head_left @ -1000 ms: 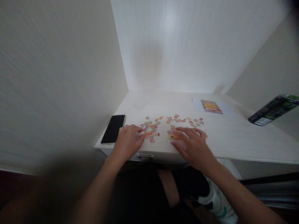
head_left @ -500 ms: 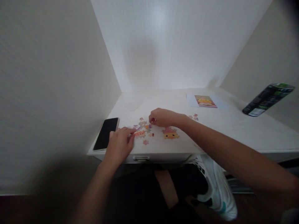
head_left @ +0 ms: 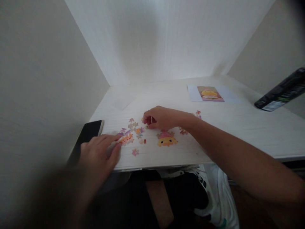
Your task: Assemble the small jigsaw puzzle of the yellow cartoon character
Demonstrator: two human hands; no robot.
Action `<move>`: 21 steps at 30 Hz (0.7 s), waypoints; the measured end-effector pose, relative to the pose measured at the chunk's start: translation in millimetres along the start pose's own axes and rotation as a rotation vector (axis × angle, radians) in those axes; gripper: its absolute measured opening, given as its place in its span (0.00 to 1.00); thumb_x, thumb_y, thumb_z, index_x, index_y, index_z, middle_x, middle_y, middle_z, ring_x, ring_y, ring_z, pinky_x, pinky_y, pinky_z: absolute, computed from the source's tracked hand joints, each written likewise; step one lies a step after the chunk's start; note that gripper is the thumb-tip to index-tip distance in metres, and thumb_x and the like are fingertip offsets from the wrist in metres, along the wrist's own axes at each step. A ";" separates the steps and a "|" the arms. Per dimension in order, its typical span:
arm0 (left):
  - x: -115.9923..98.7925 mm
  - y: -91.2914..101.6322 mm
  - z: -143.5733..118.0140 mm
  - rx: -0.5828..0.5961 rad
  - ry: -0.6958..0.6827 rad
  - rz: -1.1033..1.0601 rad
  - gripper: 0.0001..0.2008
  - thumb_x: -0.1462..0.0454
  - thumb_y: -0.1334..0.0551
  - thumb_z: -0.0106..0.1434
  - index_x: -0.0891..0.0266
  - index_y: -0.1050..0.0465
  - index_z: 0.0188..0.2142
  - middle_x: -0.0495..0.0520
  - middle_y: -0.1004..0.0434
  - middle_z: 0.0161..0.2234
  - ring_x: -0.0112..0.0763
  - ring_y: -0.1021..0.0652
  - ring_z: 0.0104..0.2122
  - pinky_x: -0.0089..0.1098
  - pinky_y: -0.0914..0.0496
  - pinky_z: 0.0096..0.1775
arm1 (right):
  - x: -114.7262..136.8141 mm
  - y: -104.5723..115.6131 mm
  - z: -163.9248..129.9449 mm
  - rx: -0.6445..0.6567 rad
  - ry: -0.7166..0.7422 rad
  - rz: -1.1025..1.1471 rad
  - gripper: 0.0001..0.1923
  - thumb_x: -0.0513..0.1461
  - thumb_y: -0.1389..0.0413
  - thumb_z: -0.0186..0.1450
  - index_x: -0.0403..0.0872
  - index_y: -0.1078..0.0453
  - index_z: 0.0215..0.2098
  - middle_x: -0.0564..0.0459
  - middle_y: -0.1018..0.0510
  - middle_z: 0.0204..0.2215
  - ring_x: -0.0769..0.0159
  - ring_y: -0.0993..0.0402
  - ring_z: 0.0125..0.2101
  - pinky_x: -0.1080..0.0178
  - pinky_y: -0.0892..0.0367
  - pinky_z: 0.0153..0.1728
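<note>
My left hand (head_left: 100, 152) rests on the white desktop, fingers stretched out and thumb apart, its tips touching the edge of an orange group of puzzle pieces (head_left: 126, 139). My right hand (head_left: 158, 117) is curled in a pinch just beyond the loose puzzle pieces (head_left: 133, 125); the small puzzle piece at its fingertips is mostly hidden. Below that hand lies a joined puzzle section (head_left: 167, 141) showing a yellow face with two dark eyes and a pink top. One pink piece (head_left: 135, 152) sits alone near the front edge.
A phone (head_left: 88, 135) lies at the left, partly behind my left hand. At the back right is a printed picture (head_left: 211, 93) on white paper. A dark can (head_left: 281, 92) stands by the right wall. More pieces (head_left: 183, 131) show beside my right forearm.
The view has shifted, so the desktop things sit further left. My left hand has drawn back a little from the pieces, its fingers flatter. My right hand stays pinched by the loose pieces.
</note>
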State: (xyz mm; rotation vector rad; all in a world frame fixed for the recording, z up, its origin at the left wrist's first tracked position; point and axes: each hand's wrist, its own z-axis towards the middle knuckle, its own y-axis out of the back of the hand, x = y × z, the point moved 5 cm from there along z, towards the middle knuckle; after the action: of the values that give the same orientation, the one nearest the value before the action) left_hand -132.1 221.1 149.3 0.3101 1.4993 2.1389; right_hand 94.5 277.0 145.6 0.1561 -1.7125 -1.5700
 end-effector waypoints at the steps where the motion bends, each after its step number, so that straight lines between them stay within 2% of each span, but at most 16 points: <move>1: -3.1 2.3 -0.1 -0.043 -0.017 -0.005 0.14 0.56 0.44 0.66 0.56 0.24 0.45 0.53 0.20 0.42 0.46 0.23 0.40 0.44 0.35 0.39 | -0.5 0.4 -0.4 0.002 -0.004 0.032 0.11 0.35 0.40 0.59 0.43 0.26 0.41 0.50 0.21 0.33 0.69 0.30 0.29 0.66 0.39 0.30; 4: -21.2 6.8 -2.0 -0.168 -0.104 -0.061 0.11 0.58 0.42 0.66 0.58 0.25 0.44 0.55 0.21 0.42 0.45 0.23 0.42 0.44 0.34 0.42 | -1.5 -0.8 0.8 0.008 -0.011 0.122 0.15 0.32 0.40 0.56 0.42 0.26 0.43 0.51 0.21 0.33 0.70 0.29 0.30 0.67 0.38 0.30; 7: -54.9 1.0 -5.6 -0.191 -0.283 -0.182 0.10 0.62 0.40 0.66 0.59 0.26 0.46 0.56 0.22 0.45 0.41 0.24 0.46 0.44 0.33 0.48 | 0.4 0.7 3.9 0.007 0.013 0.209 0.14 0.30 0.40 0.55 0.41 0.26 0.40 0.51 0.21 0.32 0.71 0.29 0.30 0.67 0.36 0.31; 10: -94.7 -13.8 -9.9 -0.092 -0.471 -0.243 0.14 0.62 0.40 0.66 0.61 0.30 0.51 0.60 0.26 0.53 0.42 0.27 0.52 0.45 0.34 0.53 | -0.2 11.6 1.7 0.019 -0.002 0.318 0.13 0.29 0.40 0.55 0.41 0.26 0.40 0.51 0.20 0.33 0.71 0.28 0.31 0.67 0.35 0.32; 13: -121.1 -29.0 -12.6 0.053 -0.526 -0.182 0.25 0.53 0.43 0.67 0.65 0.35 0.59 0.64 0.36 0.62 0.48 0.34 0.60 0.48 0.38 0.58 | -5.9 28.6 -14.1 0.002 -0.065 0.357 0.12 0.31 0.39 0.56 0.41 0.25 0.39 0.51 0.20 0.33 0.71 0.27 0.31 0.67 0.34 0.33; 16: -128.7 -35.2 -15.7 0.106 -0.516 -0.118 0.33 0.47 0.46 0.67 0.68 0.40 0.62 0.66 0.41 0.65 0.51 0.37 0.62 0.51 0.40 0.60 | -12.1 35.8 -42.2 0.003 -0.129 0.341 0.10 0.35 0.39 0.57 0.42 0.24 0.39 0.52 0.20 0.31 0.71 0.27 0.30 0.67 0.34 0.33; 21: -121.7 -37.4 -21.7 0.099 -0.458 -0.116 0.31 0.48 0.48 0.69 0.66 0.39 0.63 0.64 0.41 0.65 0.50 0.37 0.62 0.51 0.42 0.62 | -17.5 15.4 -86.6 0.128 -0.248 0.315 0.09 0.37 0.41 0.60 0.44 0.22 0.38 0.53 0.19 0.28 0.71 0.28 0.27 0.67 0.36 0.29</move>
State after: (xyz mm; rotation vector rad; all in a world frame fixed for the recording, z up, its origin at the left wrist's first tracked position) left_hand -28.9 149.8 118.8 0.6793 1.3179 1.7538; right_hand 165.6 222.2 144.3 -0.2445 -1.9216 -1.2888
